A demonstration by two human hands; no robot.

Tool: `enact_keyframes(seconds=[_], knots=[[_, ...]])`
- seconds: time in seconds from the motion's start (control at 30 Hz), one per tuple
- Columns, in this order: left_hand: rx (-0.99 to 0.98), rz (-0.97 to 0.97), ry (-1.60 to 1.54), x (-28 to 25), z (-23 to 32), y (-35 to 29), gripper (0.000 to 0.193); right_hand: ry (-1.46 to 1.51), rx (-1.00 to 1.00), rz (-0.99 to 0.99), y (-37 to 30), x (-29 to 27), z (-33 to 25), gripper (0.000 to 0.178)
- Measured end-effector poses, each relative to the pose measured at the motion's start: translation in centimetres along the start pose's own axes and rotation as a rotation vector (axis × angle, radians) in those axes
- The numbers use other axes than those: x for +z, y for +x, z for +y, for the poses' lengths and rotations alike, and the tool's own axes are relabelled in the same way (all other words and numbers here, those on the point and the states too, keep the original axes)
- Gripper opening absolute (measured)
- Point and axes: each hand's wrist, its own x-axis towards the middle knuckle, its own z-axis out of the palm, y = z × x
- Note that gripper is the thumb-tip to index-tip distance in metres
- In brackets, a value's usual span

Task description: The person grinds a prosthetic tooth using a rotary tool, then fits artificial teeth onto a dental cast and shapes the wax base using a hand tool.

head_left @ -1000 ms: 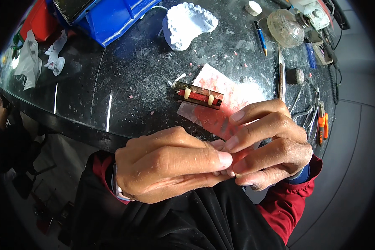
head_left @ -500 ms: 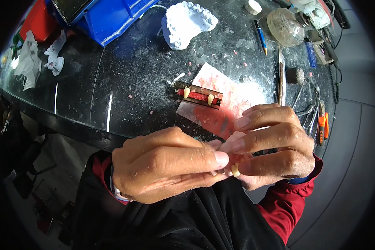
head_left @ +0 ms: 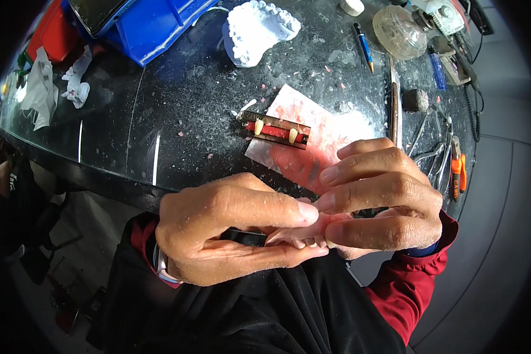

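Close to my body, above my lap, my left hand (head_left: 227,221) pinches a pinkish dental piece with a row of teeth (head_left: 295,237) between thumb and fingers. From the other side my right hand (head_left: 389,197) grips the same piece; its thumb and fingers press on the right end. A pale yellowish tooth (head_left: 330,243) peeks out under the right fingertips, mostly covered. Much of the dental piece is hidden by both hands. Just beyond them lies a white sheet (head_left: 289,103) smeared with pink material, and a dark strip with red wax (head_left: 275,131) bearing two loose artificial teeth rests on it.
A white plaster dental cast (head_left: 251,38) stands at the back beside a blue bin (head_left: 159,29). On the right are a glass burner bottle (head_left: 401,35), a blue pencil (head_left: 364,50), a long-handled knife (head_left: 394,100) and orange-handled pliers (head_left: 458,174). Crumpled tissue (head_left: 76,82) lies at left.
My left fingers have shifted on the dental piece, so more of its tooth row shows. The yellowish tooth is now more covered by my right fingers. The view has shifted slightly.
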Motion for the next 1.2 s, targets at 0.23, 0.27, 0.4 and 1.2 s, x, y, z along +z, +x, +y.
enact_keyframes(seconds=[0.23, 0.27, 0.4, 1.2], knots=[[-0.219, -0.064, -0.101, -0.4, 1.2, 0.0, 0.053, 0.048, 0.031, 0.1, 0.2, 0.8, -0.2, 0.018], [-0.281, 0.037, -0.139, 0.0, 1.3, 0.0, 0.041, 0.061, 0.049, 0.111, 0.3, 0.8, -0.3, 0.018], [-0.459, 0.074, -0.236, 0.0, 1.0, -0.2, 0.025, 0.117, 0.155, 0.082, 0.1, 0.4, -0.3, 0.02], [-0.46, 0.065, -0.277, 0.1, 0.7, 0.4, 0.018, 0.125, 0.3, 0.061, 0.1, 0.2, -0.3, 0.018]])
